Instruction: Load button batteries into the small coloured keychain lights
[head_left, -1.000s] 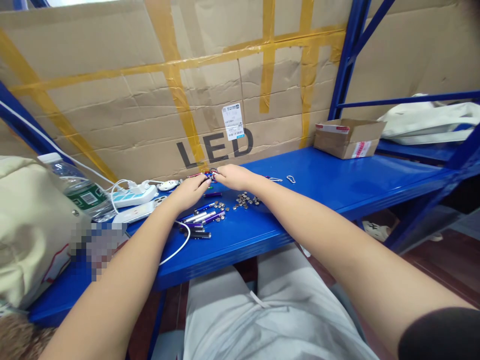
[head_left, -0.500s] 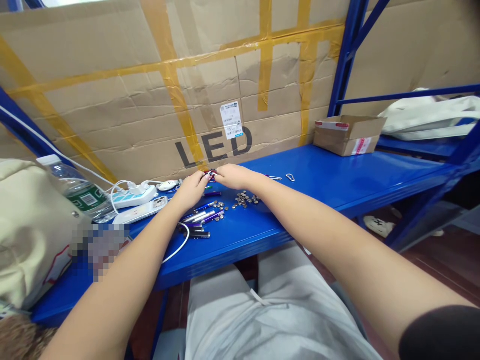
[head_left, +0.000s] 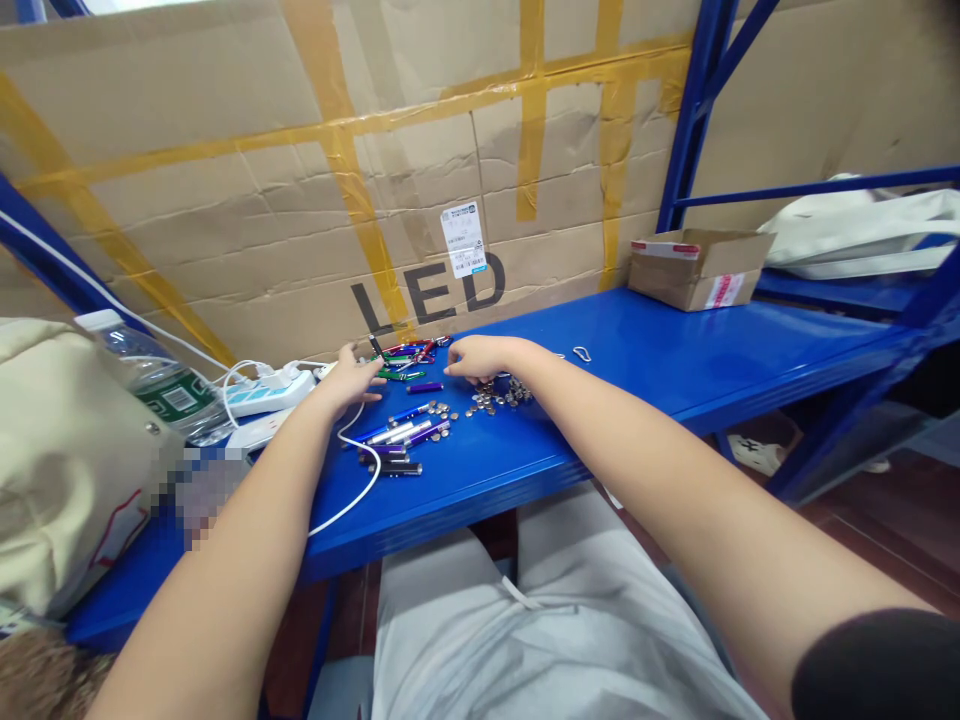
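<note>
My left hand point(head_left: 352, 382) is open, fingers spread, above a white cable point(head_left: 377, 480) at the left of the blue shelf. Just past its fingertips a short black tube point(head_left: 376, 346) tilts up beside a pile of red and green metal pieces point(head_left: 420, 352). My right hand point(head_left: 480, 358) is closed, fingers curled down at a heap of silver button cells point(head_left: 489, 400); whatever it pinches is hidden. A purple tube point(head_left: 425, 387) lies between the hands. Nearer me are several blue, silver, purple and black tubes point(head_left: 401, 433), with a few loose button cells point(head_left: 442, 410) alongside.
On the left stand a power strip point(head_left: 270, 392), a phone point(head_left: 259, 432), a water bottle point(head_left: 161, 385) and a beige bag point(head_left: 67, 450). A silver carabiner point(head_left: 582, 353) lies right of my hand. An open carton point(head_left: 697, 270) sits farther right. A taped cardboard box point(head_left: 300, 230) forms the back.
My hands have parted from the small red piece they held together. The left has moved left and opened. The right has turned down toward the button cells. The white cable has shifted.
</note>
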